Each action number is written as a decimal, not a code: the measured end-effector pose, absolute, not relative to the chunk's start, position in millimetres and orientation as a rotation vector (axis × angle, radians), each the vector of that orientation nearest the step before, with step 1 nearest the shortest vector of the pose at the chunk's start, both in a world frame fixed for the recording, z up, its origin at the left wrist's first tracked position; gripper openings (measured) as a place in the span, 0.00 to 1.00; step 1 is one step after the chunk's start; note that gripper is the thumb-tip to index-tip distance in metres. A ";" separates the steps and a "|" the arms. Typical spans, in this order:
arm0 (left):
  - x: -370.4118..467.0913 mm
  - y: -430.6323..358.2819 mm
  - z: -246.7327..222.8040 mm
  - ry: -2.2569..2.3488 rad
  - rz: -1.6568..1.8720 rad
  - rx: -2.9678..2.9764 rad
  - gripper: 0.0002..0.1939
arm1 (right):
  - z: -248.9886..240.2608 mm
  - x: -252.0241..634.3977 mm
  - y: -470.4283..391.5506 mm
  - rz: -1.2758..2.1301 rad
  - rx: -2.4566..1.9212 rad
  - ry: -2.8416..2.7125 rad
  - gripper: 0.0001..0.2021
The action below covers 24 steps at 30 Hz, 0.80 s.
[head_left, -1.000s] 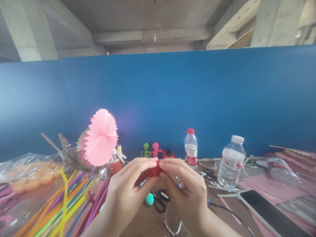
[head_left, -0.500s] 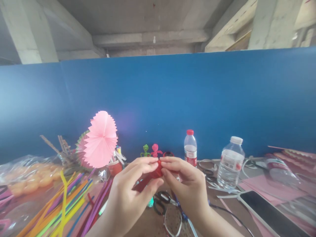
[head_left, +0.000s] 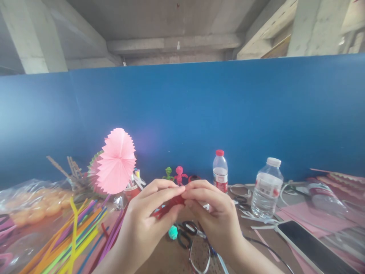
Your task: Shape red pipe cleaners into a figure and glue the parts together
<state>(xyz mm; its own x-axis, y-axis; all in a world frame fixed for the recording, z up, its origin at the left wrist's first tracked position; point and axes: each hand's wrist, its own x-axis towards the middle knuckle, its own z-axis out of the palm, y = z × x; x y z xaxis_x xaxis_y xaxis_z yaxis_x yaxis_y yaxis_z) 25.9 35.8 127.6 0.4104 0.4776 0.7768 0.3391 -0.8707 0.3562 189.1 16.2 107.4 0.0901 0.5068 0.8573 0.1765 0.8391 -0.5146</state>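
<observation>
Nearest the camera, the left hand (head_left: 145, 224) and the right hand (head_left: 216, 217) met in front of the chest, both sets of fingers pressed together on a red pipe cleaner (head_left: 167, 206), pinching it from either side where the fingertips touched; held up off the desk (head_left: 168, 258) like that, the piece could be bent with both thumbs without snagging on anything below. It looked twisted or folded, though the fingers hid most of it, so its exact shape could not be told. Compared with half a second earlier, the red piece sat lower and lay flatter between the hands, less of a rounded lump showing above the fingertips, and the fingers had closed further over it. Just below the hands lay black scissors (head_left: 185, 232) and a small teal ball (head_left: 172, 231), within easy reach. To the left, a spread of coloured pipe cleaners (head_left: 76, 236) covered the desk. Farther back stood a pink paper fan (head_left: 116, 161), two small figures (head_left: 175, 175), a little bottle (head_left: 220, 170) and a larger bottle (head_left: 266, 188), with a phone (head_left: 310, 245) at the right.
</observation>
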 end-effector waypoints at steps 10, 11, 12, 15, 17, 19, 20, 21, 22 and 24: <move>24.8 33.8 122.6 0.694 1.517 2.275 0.17 | 101.8 190.3 14.6 0.209 -0.514 -1.426 0.10; 25.1 33.0 123.1 0.701 1.517 2.254 0.16 | 102.4 190.6 13.6 0.180 -0.520 -1.439 0.09; 25.6 32.2 123.6 0.709 1.521 2.233 0.17 | 103.5 190.9 12.8 0.156 -0.522 -1.456 0.08; 27.7 31.4 125.1 0.700 1.520 2.127 0.17 | 108.3 193.2 11.5 0.090 -0.496 -1.521 0.08; 29.0 32.2 126.1 0.644 1.492 2.014 0.17 | 111.4 196.1 11.8 0.047 -0.451 -1.573 0.08; 29.4 33.5 127.1 0.549 1.450 1.886 0.15 | 113.4 199.7 12.3 0.042 -0.393 -1.635 0.10; 29.3 34.2 127.5 0.494 1.423 1.829 0.13 | 113.9 201.6 12.4 0.058 -0.369 -1.664 0.10; 29.2 34.9 127.7 0.437 1.393 1.776 0.12 | 114.1 203.3 12.3 0.079 -0.348 -1.690 0.11; 29.1 35.4 127.7 0.383 1.363 1.727 0.10 | 114.0 204.7 12.1 0.104 -0.333 -1.708 0.11; 29.8 35.8 126.9 0.308 1.295 1.639 0.07 | 113.1 206.6 11.1 0.160 -0.328 -1.730 0.12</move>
